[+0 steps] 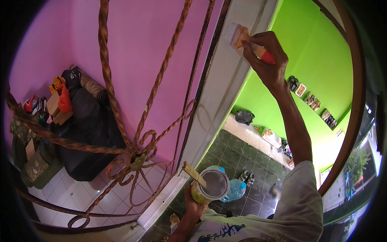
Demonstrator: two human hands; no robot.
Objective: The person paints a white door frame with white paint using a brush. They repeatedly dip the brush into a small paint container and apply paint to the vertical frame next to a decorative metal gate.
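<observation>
My right hand point(271, 58) is raised and closed around the handle of a paintbrush point(239, 37). The handle's end is red, and the bristles lie against the pale grey frame point(224, 76) beside a wrought-iron grille. Lower down, my left hand point(194, 206) grips a paint can point(198, 194) from its side. Light grey paint point(215, 183) shows through the can's open top. A flat wooden stick point(195, 174) leans out over the rim.
Twisted rusty iron bars point(105, 52) meet in a knot point(137, 161) left of the frame. Behind them are a pink wall and dark sofa point(86, 149). On the right, shoes point(312, 101) line a niche in a green wall; blue-tinted bottles point(234, 191) stand on dark tiles.
</observation>
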